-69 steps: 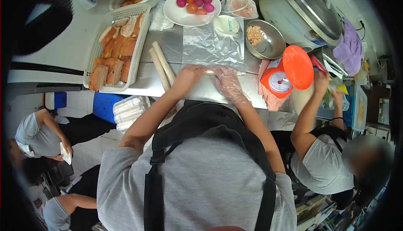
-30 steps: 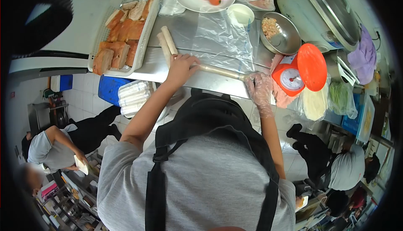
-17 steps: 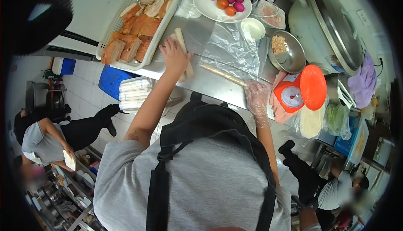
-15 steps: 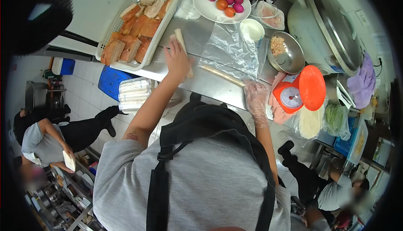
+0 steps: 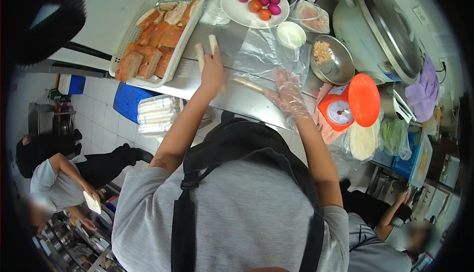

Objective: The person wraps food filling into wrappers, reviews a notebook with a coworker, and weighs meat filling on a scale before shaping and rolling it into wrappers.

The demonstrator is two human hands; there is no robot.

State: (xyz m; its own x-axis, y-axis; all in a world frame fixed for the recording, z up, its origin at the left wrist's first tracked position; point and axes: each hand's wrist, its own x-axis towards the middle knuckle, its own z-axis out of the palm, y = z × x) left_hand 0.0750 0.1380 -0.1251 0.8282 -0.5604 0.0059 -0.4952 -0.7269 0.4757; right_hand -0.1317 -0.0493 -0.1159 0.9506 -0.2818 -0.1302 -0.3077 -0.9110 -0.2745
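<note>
At the centre of the frame, a pale roll (image 5: 248,84) is partly covered by the gloved right hand (image 5: 289,94), whose fingers are stretched out over a clear plastic sheet (image 5: 254,49) rather than curled around anything. Left of centre, two more rolls (image 5: 200,56) are partly hidden by the bare left hand (image 5: 213,72); whether they are gripped or merely touched is not shown. Because of its round shape, the covered roll could be lost over the front edge of the metal counter (image 5: 228,38) if nudged downward in the frame. The sheet could be dragged by the clinging glove, and the white tub (image 5: 279,39) near its upper right corner might then be disturbed. At upper left, browned slabs (image 5: 159,34) are held in a white basket (image 5: 187,35); at upper centre, pink and orange oval items (image 5: 255,6) are carried on a white plate (image 5: 234,10). Chopped pinkish food (image 5: 322,53) is contained in the metal bowl (image 5: 341,65), upper right, and something pale in the tub.
</note>
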